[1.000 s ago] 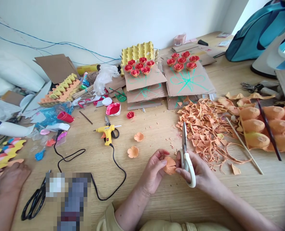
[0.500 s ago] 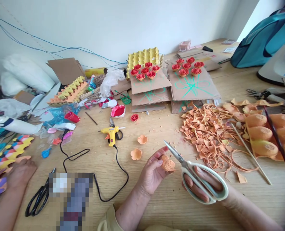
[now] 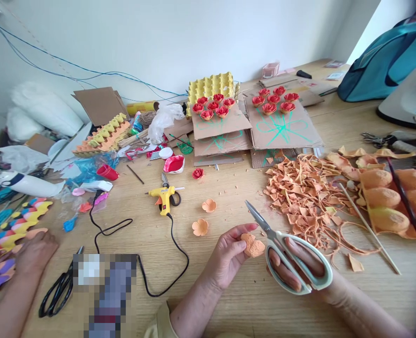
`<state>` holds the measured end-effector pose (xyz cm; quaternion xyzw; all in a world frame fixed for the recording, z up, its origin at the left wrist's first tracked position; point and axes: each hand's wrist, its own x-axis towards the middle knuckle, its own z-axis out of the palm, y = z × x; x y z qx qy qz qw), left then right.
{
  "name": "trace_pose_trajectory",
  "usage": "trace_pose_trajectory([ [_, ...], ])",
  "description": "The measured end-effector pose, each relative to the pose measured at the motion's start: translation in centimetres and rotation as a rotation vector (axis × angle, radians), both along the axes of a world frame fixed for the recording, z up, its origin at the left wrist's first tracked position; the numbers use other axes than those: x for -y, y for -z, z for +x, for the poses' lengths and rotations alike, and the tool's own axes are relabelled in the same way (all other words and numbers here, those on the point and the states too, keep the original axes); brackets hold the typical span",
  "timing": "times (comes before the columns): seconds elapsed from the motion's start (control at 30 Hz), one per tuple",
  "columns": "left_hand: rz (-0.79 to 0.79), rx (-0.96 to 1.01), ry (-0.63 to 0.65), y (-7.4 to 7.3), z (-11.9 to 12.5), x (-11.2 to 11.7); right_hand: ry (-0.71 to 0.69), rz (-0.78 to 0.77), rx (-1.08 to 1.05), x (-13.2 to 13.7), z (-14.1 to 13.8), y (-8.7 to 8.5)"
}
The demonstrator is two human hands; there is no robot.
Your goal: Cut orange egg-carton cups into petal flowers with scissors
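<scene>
Between the thumb and fingers of my left hand (image 3: 227, 256) is an orange egg-carton cup (image 3: 253, 246), its edge cut into rounded petals. My right hand (image 3: 295, 265) grips white-handled scissors (image 3: 287, 253), fingers through the loops. Their blades point up and left, just beside the cup, and look closed or nearly so. Two cut orange petal cups, an upper one (image 3: 209, 205) and a lower one (image 3: 200, 227), lie on the table left of my hands. Behind them sits a red paper rose (image 3: 198, 173). A pile of orange scraps (image 3: 295, 197) spreads behind my right hand.
A yellow glue gun (image 3: 164, 199) with a black cord lies left of the petal cups. Red roses stand on cardboard pieces (image 3: 283, 126) at the back. An orange egg tray (image 3: 383, 197) is at right. Another person's hand (image 3: 37, 251) rests at far left, near black scissors (image 3: 58, 291).
My left hand has shifted slightly right and turned the cup, so its petals show differently. The scissors' tips have moved a little right. The whole view has shifted slightly.
</scene>
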<state>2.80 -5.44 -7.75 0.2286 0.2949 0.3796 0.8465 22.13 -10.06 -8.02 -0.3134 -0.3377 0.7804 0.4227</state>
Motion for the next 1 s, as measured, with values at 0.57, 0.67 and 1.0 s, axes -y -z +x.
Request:
trace_pose_trajectory([
  [0.57,0.677,-0.601,-0.310,0.1,-0.6,-0.5,0.038,0.890,1.220,-0.4,1.3,-0.8],
  [0.67,0.610,-0.530,-0.287,-0.1,-0.5,-0.6,0.018,0.959,1.335,-0.5,1.4,-0.5],
  [1.0,0.410,-0.411,-0.276,-0.3,-0.3,-0.7,0.026,0.951,1.447,-0.8,1.0,-0.7],
])
